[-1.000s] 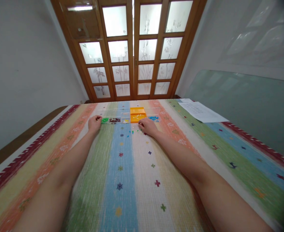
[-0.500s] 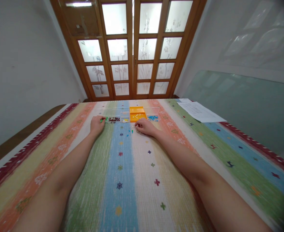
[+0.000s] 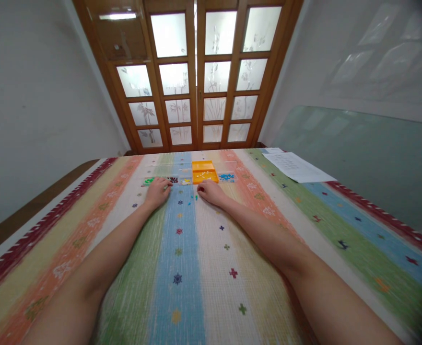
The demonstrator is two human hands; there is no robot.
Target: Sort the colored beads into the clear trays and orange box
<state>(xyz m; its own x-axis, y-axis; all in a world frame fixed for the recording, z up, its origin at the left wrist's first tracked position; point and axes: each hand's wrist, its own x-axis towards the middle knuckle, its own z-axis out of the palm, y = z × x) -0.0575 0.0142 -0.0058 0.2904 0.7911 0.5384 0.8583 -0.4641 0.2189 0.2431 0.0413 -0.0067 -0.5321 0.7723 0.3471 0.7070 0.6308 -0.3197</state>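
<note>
My left hand (image 3: pixel 158 191) is over the near edge of the clear boxes, its fingers drawn together in front of the dark red pieces (image 3: pixel 174 180). Anything it pinches is too small to make out. Green pieces (image 3: pixel 148 181) lie in a clear box just left of it. My right hand (image 3: pixel 211 192) rests on the cloth before an open orange box (image 3: pixel 203 165) holding small white pieces (image 3: pixel 205 175). Its thumb and fingertips are pinched together, and what is between them is hidden. Beside those fingertips lie a few loose blue and green pieces (image 3: pixel 196 197).
A clear box of yellow pieces (image 3: pixel 186 182) stands left of the orange box, and blue pieces (image 3: pixel 227 177) lie to its right. Printed sheets (image 3: pixel 297 165) lie at the far right of the striped tablecloth (image 3: pixel 218 268). Beyond the table are wooden doors (image 3: pixel 196 96).
My left hand has moved right and slightly nearer, from the green pieces to the dark red ones. My right hand has shifted slightly left and nearer, with its fingers drawn closer together.
</note>
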